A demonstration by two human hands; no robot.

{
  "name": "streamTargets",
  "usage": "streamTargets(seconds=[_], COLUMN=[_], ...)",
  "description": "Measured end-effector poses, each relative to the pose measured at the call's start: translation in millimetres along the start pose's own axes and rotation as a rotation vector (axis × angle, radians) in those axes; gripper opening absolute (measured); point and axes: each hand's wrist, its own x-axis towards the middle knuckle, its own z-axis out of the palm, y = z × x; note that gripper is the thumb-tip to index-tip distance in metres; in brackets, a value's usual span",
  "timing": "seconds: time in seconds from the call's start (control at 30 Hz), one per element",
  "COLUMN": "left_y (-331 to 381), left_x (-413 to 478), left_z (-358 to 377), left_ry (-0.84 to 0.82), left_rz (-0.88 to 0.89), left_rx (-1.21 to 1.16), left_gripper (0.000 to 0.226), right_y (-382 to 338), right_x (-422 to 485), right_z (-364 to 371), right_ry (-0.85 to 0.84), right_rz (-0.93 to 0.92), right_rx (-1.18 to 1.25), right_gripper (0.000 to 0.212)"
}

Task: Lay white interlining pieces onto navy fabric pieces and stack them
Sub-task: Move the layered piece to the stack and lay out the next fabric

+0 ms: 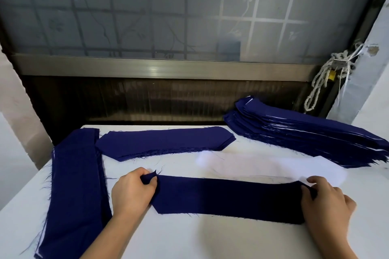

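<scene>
Left hand point(133, 190): we pinch the pointed left end of the navy piece point(227, 197), thumb against curled fingers.
Right hand point(324, 202): we grip the piece's right end, fingers curled over its edge.
Navy piece: stretched flat between our hands on the near tabletop point(189, 237).
White interlining point(263, 166): just behind the navy piece, toward the right.
Back stack point(164, 143): plain navy pieces, behind the interlining.
Right stack point(305, 132): tall, fanned, with white edges showing between navy layers.
Left pile point(77, 185): navy, running front to back along the tabletop's left edge.
</scene>
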Motion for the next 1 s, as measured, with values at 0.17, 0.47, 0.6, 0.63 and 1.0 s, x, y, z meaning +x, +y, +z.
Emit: streamTargets(seconds=[0.17,0.47,0.6,0.63,1.0], left_y=[-0.1,5.5,5.3,5.4,5.2], left_x=[-4.0,-10.3,-10.9,-11.0,-9.3], left_z=[2.1,5.3,5.8,5.7,6.9], left_ry=[0.094,0.053,0.016,0.013,-0.035], left_rz=[0.149,0.434,0.415,0.418,0.39], left_rx=[0.012,0.119,0.127,0.127,0.127], left_gripper=[0.023,0.013,0.008,0.01,0.016], right_y=[-5.4,-81.3,-123.3,-130.3,-144.8], right_x=[-0.6,13.8,18.3,20.3,29.5], right_z=[1.5,51.4,75.8,79.1,83.8], right_ry=[-0.027,-0.293,-0.391,-0.409,-0.431], right_rz=[0.027,-0.454,-0.619,-0.642,-0.585], right_rx=[-0.134,0.075,0.082,0.056,-0.084], right_gripper=[0.036,0.022,0.02,0.019,0.015])
